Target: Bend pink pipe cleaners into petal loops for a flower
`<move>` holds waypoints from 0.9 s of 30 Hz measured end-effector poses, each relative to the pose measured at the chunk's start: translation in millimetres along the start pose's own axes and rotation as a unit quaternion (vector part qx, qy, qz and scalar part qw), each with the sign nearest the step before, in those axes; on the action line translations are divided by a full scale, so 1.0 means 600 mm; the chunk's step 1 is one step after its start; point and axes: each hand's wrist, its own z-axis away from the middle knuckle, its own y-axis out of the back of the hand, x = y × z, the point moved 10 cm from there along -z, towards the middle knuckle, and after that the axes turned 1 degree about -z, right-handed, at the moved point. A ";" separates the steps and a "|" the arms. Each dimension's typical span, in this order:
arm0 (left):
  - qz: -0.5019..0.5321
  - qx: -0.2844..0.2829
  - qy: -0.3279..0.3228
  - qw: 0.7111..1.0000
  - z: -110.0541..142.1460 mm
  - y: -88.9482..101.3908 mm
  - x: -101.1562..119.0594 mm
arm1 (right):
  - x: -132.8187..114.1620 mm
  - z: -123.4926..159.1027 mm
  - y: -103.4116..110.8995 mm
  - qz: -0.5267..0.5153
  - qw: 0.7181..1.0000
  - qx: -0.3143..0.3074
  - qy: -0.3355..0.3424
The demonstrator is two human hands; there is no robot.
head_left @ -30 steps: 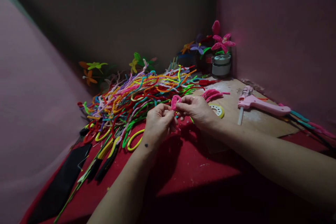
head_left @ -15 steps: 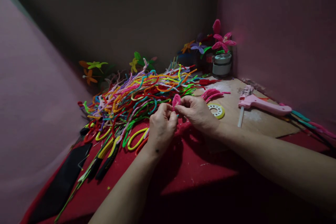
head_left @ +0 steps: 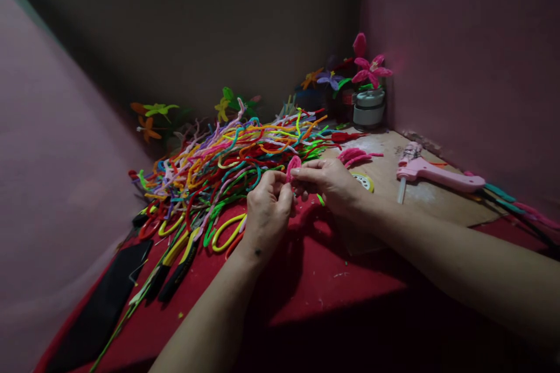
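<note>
A looped pink pipe cleaner petal stands upright between my hands, above the front of the red table. My left hand pinches its lower end between thumb and finger. From the other side, my right hand has its thumb and forefinger closed on the petal's edge. The fingers partly hide its base. Just behind my right hand lie several pink pipe cleaner pieces, and a yellow-rimmed tape roll is partly covered by that hand.
A heap of coloured pipe cleaners spreads at the back left. Black-and-yellow pliers and a dark flat phone-like object lie at left. A pink glue gun rests on a board. Pink flowers stand in a grey container.
My right hand has shifted slightly, its fingers now lower and covering more of the petal and tape roll. A bit of green shows beneath that hand. My left hand has barely moved.
</note>
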 end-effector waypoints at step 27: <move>0.135 -0.003 0.080 0.988 -0.001 -0.013 -0.016 | 0.012 0.002 0.011 0.011 0.999 0.041 -0.030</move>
